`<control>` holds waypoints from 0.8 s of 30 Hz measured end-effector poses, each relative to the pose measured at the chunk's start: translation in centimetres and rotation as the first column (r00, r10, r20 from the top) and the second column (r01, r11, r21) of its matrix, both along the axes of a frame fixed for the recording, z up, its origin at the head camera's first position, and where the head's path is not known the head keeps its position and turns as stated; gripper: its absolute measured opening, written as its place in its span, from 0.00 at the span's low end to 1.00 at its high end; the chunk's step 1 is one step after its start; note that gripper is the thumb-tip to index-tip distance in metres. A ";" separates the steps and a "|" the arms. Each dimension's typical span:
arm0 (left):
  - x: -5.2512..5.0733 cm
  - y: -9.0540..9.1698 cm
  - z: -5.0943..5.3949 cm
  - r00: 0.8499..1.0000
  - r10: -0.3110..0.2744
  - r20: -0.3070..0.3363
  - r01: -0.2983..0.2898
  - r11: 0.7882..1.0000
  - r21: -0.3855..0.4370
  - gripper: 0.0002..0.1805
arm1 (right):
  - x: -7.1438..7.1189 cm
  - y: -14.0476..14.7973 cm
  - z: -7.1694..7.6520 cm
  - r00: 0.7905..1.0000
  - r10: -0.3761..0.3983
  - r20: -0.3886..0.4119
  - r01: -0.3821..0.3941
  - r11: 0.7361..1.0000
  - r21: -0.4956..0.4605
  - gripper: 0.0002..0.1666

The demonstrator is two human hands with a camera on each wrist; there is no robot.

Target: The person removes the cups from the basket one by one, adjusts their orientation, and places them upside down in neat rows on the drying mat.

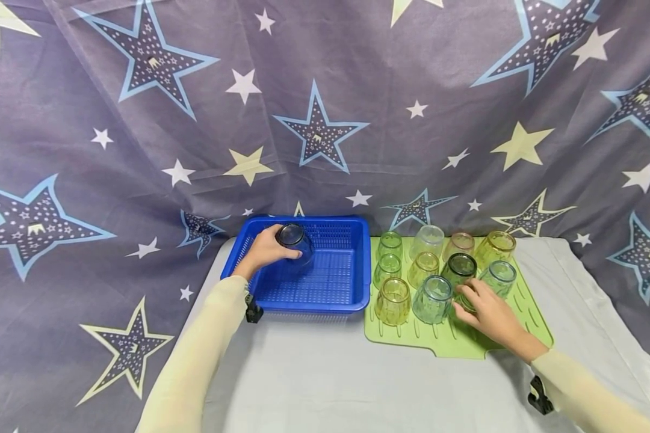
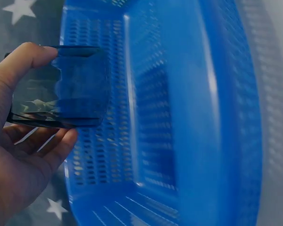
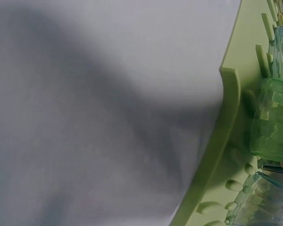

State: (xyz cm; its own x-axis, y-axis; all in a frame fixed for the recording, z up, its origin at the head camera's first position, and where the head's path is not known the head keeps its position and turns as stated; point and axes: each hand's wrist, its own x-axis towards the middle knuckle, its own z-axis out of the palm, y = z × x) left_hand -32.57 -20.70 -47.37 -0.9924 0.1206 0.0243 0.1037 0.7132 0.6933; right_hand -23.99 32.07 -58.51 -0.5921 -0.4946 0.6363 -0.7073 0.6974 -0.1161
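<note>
My left hand [image 1: 269,248] grips a dark smoky drinking glass [image 1: 295,238], thumb on one side and fingers on the other. The glass is over the left part of a blue plastic basket [image 1: 369,264]; in the left wrist view the thumb and fingers span the dark glass [image 2: 68,87]. Over the front of a light green draining mat [image 1: 411,343], my right hand [image 1: 487,310] holds a green glass [image 3: 273,122] by its sides. Most of that glass is hidden by the fingers in the head view. Only a fingertip of this hand shows in the right wrist view.
Several coloured glasses stand close together on the mat, among them a yellow one [image 1: 393,302], a blue one [image 1: 433,300], a dark one [image 1: 459,267] and a light blue one [image 1: 499,278]. A star-patterned cloth [image 1: 319,138] hangs behind the white-covered table [image 1: 303,373].
</note>
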 end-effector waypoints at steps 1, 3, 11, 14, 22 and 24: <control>0.0 0.2 0.2 1.000 -0.004 -0.004 0.004 1.000 0.011 0.42 | 0.0 0.0 0.0 1.000 0.001 -0.001 -0.001 1.000 -0.001 0.17; 0.0 0.5 0.6 1.000 -0.016 -0.020 0.017 1.000 0.025 0.41 | 0.1 0.0 0.1 1.000 0.000 0.000 0.000 1.000 -0.003 0.17; 0.2 2.3 2.5 0.994 -0.051 -0.092 0.058 0.995 0.078 0.39 | 0.1 -0.1 0.2 1.000 -0.010 0.010 0.010 1.000 0.002 0.18; 0.3 3.0 3.2 0.989 -0.062 -0.133 0.074 0.994 0.084 0.37 | 0.1 -0.1 0.1 1.000 -0.023 0.020 0.023 1.000 0.010 0.19; 0.0 4.1 4.0 0.972 -0.070 -0.223 0.083 0.995 0.049 0.34 | 0.0 -0.3 0.2 1.000 -0.025 0.017 0.024 1.000 0.001 0.18; 0.0 4.2 4.0 0.971 -0.067 -0.230 0.081 0.995 0.052 0.35 | 0.0 -0.2 0.1 1.000 -0.021 0.013 0.021 1.000 -0.004 0.18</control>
State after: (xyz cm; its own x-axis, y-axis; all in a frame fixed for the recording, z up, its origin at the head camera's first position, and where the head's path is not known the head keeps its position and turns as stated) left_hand -32.59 -16.48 -43.36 -0.9481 0.1849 0.2586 0.3151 0.6550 0.6868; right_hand -23.95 31.83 -58.37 -0.6103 -0.4799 0.6303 -0.6912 0.7113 -0.1277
